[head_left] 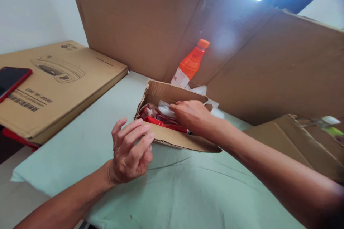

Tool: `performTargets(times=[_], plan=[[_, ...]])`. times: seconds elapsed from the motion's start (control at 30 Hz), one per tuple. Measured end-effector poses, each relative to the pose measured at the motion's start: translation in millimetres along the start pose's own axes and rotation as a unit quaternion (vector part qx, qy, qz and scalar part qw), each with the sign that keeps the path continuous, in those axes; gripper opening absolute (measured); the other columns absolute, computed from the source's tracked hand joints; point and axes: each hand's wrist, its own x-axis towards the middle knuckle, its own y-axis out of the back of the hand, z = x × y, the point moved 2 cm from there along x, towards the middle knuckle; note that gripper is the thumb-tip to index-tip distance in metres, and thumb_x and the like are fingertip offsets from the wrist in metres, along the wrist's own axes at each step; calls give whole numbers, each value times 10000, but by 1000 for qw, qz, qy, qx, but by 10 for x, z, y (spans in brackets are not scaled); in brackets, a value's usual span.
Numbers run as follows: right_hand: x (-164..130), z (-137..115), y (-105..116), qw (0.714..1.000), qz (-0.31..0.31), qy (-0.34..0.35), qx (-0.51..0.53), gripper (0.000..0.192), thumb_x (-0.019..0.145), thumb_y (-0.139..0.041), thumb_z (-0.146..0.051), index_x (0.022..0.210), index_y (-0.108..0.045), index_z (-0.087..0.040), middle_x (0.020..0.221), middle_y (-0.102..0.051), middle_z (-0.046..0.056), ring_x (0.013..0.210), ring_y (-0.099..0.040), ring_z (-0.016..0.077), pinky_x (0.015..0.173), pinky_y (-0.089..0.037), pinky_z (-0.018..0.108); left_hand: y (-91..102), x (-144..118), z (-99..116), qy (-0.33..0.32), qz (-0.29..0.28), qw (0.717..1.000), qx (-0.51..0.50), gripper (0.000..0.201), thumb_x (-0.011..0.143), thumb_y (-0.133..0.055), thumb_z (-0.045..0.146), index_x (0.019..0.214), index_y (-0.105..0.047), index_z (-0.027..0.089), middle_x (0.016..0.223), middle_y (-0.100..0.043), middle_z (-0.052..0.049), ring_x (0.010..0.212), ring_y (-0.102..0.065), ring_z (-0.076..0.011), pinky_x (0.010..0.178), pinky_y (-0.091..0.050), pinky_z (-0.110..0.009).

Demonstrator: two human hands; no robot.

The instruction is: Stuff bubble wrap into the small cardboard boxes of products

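A small open cardboard box (182,142) stands on the pale green cloth, with red packets (154,121) and a crinkled white plastic packet (166,109) inside. My right hand (192,114) reaches into it from the right, fingers bent down. Its index fingertip is at the white packet's edge; the other fingertips are hidden, so what they hold does not show. Just outside the front left edge, my left hand (133,150) is held up with loosely curled, parted fingers and nothing in them. Behind the box an orange drink bottle (190,62) leans to the right.
Pale green cloth (88,139) covers the table. On the left lies a flat printed carton (80,57) bearing a red-edged phone (13,78). Tall cardboard panels (139,25) rise behind. At right, another cardboard box (279,136) has a clear, green-labelled item (331,125) at its edge.
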Motion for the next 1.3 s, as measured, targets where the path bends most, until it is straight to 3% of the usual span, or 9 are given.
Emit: performTargets(times=[0.13,0.23,0.37,0.53,0.67,0.77,0.9,1.03,1.3], plan=[[34,112,-4,998,-26,31,50,233,913,-546,-100,1039,-730,-168,1012,-775,96,888,-731,241,693,-486,303,-9,-61,-127,43,44,998,10,848,808,-657,179,1541,-267,354,1522,-431,-109,1367,-471,-334,1127,-384,-623],[-397,338,57,978,173,-22,112,217,930,-563,-196,1073,-724,-224,1066,-767,47,916,-714,238,787,-525,349,-20,-66,-284,127,47,990,-48,882,828,-648,287,1581,-190,309,1594,-321,-130,1429,-405,-356,1145,-380,-607],[-1324,489,-300,847,435,-215,218,185,980,-549,-325,1019,-717,-259,1004,-762,53,870,-700,234,827,-545,394,-77,-77,-456,233,-25,953,-191,834,850,-613,320,1582,-218,261,1605,-349,-152,1469,-378,-340,1190,-342,-569],[-1453,-12,-1154,822,314,-220,420,516,892,-619,-395,1357,-537,-187,1207,-703,129,954,-696,261,713,-577,369,-297,-193,-577,367,-104,861,-338,683,828,-598,312,1478,-400,238,1526,-496,-127,1384,-504,-309,1119,-454,-487],[-1044,-215,-1200,792,246,-199,522,535,869,-580,-349,1363,-482,-170,1247,-668,144,883,-679,240,746,-579,392,-468,-175,-552,430,-88,826,-354,551,801,-615,307,1333,-517,209,1368,-635,-91,1306,-567,-280,1077,-492,-422],[-1100,-68,-1182,764,255,-196,560,473,867,-548,-326,1309,-501,-164,1223,-677,139,887,-672,233,808,-573,414,-534,-154,-268,442,-87,829,-333,586,801,-620,330,1353,-493,181,1375,-629,-104,1310,-563,-290,1092,-483,-438],[-1717,180,-1517,692,298,-251,607,471,856,-622,-438,1235,-540,-169,1253,-660,159,938,-688,253,777,-586,390,-537,-346,440,427,-201,803,-364,771,837,-603,397,1510,-317,153,1535,-470,-180,1328,-549,-326,1088,-487,-512],[-2281,148,-1782,606,326,-309,657,584,807,-726,-561,1248,-565,-214,1247,-671,134,875,-699,239,740,-603,358,-236,-691,869,327,-314,828,-331,791,864,-615,433,1556,-297,220,1612,-359,-162,1450,-412,-357,1165,-397,-558],[-1666,-342,-1744,576,312,-166,737,706,847,-718,-525,1453,-465,-265,1461,-542,128,1182,-628,278,900,-597,410,413,-968,296,318,-251,906,-126,1062,758,-772,599,1589,-207,254,1596,-366,-201,1443,-411,-435,1141,-380,-661]])
